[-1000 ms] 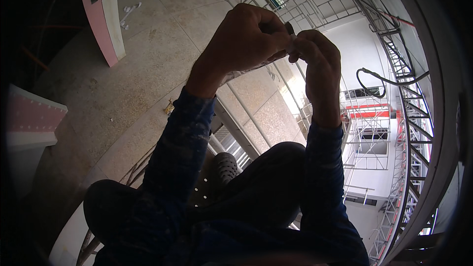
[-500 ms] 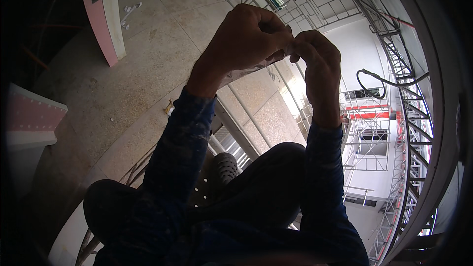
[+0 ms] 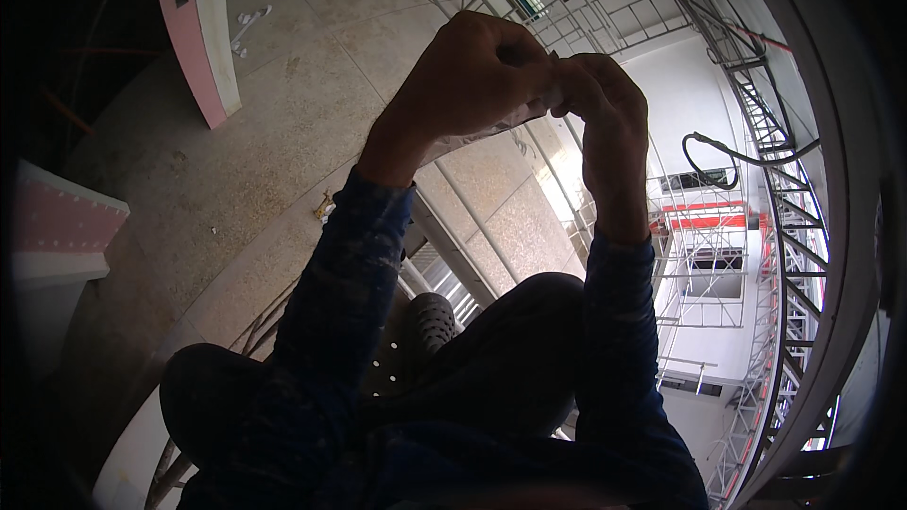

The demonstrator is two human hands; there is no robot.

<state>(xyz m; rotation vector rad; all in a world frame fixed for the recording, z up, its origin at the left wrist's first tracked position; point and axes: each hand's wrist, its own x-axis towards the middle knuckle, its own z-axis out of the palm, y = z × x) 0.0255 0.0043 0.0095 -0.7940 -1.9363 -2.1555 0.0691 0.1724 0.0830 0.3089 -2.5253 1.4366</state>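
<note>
Both hands are raised in front of me, fingertips meeting. My left hand is closed, thumb and finger pinched, with a crumpled piece of clear plastic film hanging below its palm edge. My right hand is closed too, its fingertips pressed against the left ones at the film's upper end. What exactly lies between the fingertips is dark and too small to make out. Most of the film is hidden behind the left hand.
I sit high up with knees bent, a perforated clog below. Grey scaffold bars run beneath me above a concrete floor. A pink and white panel stands at left. Steel trusses and a looped black cable are at right.
My right hand has shifted slightly left and its fingers have curled closer against the left fingertips. The left hand has hardly moved.
</note>
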